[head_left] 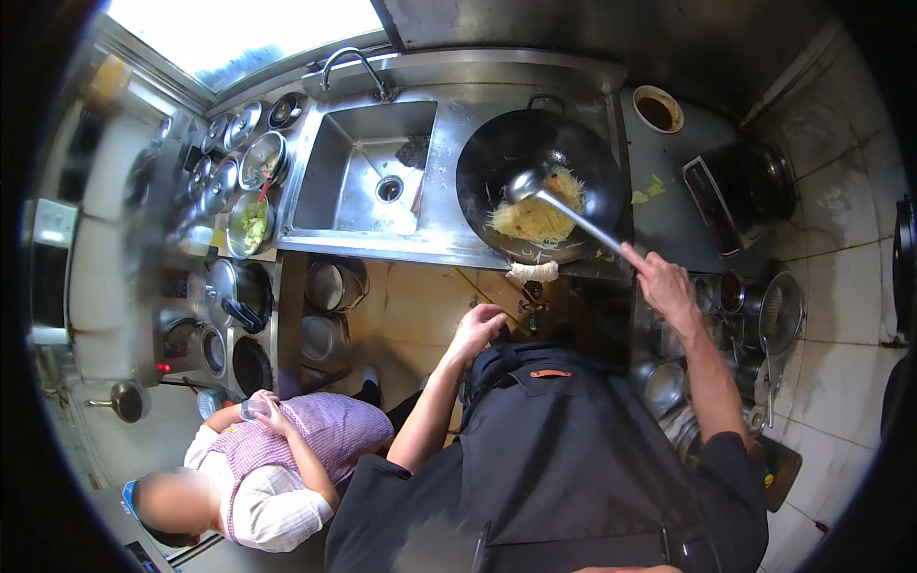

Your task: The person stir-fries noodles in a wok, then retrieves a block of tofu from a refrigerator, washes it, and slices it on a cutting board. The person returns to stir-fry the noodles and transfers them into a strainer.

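1. Steel counter (447, 205) is running across the kitchen, with a sink (349, 191) lying left of the wok (485, 162).
2. Your right hand (661, 284) is gripping the ladle (578, 215), whose bowl is sitting at the edge of the shreds (530, 226) in the wok.
3. Your left hand (480, 327) is hovering near your apron (564, 439), fingers curling; whether it is holding anything, I cannot tell.
4. Cooking is seemingly running midway: shreds are already lying in the wok, so taking them out is probably remaining.

At upper centre, a black wok (485, 153) (wide and round) is carried by a steel bench (441, 210) fitted with a sink (334, 172); at upper right, a bowl (678, 116) and green scraps (656, 185) are borne by a grey side bench (661, 225).
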Tool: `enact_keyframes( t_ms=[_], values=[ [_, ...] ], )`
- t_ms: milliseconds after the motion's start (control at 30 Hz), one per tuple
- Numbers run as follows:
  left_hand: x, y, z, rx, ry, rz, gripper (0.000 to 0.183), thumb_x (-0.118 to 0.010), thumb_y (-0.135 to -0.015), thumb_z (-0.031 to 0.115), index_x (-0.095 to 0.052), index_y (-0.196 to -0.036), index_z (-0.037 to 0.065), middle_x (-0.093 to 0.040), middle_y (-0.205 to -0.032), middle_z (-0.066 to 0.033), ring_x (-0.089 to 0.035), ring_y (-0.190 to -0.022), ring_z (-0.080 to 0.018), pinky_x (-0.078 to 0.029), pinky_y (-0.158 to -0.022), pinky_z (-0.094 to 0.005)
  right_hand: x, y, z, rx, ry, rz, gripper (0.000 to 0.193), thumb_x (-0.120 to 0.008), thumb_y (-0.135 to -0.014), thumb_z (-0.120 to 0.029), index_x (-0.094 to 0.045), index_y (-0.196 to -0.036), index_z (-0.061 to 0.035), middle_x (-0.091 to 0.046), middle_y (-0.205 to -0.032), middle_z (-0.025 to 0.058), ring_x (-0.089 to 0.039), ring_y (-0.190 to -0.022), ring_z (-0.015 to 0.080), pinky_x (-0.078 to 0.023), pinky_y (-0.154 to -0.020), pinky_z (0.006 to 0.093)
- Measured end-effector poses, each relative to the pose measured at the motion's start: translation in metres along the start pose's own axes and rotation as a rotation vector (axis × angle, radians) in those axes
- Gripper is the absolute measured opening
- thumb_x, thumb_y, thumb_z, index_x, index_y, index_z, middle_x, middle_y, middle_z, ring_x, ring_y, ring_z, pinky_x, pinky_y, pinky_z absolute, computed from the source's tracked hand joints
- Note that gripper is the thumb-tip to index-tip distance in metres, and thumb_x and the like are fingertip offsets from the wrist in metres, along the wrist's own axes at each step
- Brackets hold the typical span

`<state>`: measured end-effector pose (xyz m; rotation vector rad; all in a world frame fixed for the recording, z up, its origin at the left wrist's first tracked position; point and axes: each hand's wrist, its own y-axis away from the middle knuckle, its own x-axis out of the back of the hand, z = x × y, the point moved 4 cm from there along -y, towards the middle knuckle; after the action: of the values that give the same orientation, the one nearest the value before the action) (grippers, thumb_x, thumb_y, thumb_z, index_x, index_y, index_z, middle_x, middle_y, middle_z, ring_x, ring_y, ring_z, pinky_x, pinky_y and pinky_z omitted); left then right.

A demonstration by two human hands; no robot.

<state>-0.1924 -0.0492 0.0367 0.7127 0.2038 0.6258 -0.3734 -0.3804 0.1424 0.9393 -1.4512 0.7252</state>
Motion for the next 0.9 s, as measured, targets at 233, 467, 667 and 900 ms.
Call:
enact_keyframes(
  t_ms=[233,467,667,900],
  values=[
    [-0.052,-0.065,0.062,0.063,0.933,-0.263,0.051,-0.052,-0.112,0.036,-0.049,-0.143,-0.003,-0.059,-0.138,-0.0262,-0.061,-0.127,-0.0374,-0.054,-0.108,-0.0529,0.019,0.048,-0.025,-0.418,-1.142,-0.384,0.071,-0.057,-0.099,-0.008,-0.034,-0.166,-0.0125,-0.054,-0.063,0.0041,-0.052,-0.046,0.0115,-0.047,-0.043,0.0313],
    [-0.049,-0.131,0.039,0.153,0.702,0.202,0.021,-0.065,-0.099,0.013,-0.064,-0.110,-0.005,-0.069,-0.104,-0.0153,-0.071,-0.093,-0.0302,-0.063,-0.081,-0.0449,0.046,0.072,-0.022,-0.098,-0.673,-0.426,0.071,-0.063,-0.094,-0.014,-0.042,-0.162,-0.0149,-0.072,-0.105,0.0242,-0.069,-0.084,0.0293,-0.055,-0.085,0.0411],
    [-0.036,-0.114,0.050,-0.114,0.468,0.199,0.018,-0.064,-0.093,0.008,-0.065,-0.100,-0.009,-0.070,-0.098,-0.0179,-0.074,-0.081,-0.0298,-0.069,-0.066,-0.0379,-0.018,0.016,-0.035,-0.478,-1.338,-0.095,0.072,-0.059,-0.102,-0.005,-0.032,-0.167,-0.0196,-0.051,-0.072,-0.0007,-0.043,-0.045,0.0061,-0.039,-0.037,0.0298],
    [-0.022,-0.110,0.054,0.083,0.593,0.230,0.025,-0.066,-0.093,0.015,-0.067,-0.098,-0.009,-0.070,-0.093,-0.0174,-0.075,-0.079,-0.0295,-0.063,-0.057,-0.0356,-0.027,-0.007,-0.048,-0.030,-0.652,-0.316,0.072,-0.063,-0.097,-0.015,-0.037,-0.163,-0.0260,-0.069,-0.106,0.0280,-0.070,-0.090,0.0458,-0.055,-0.082,0.0525]
  ],
)
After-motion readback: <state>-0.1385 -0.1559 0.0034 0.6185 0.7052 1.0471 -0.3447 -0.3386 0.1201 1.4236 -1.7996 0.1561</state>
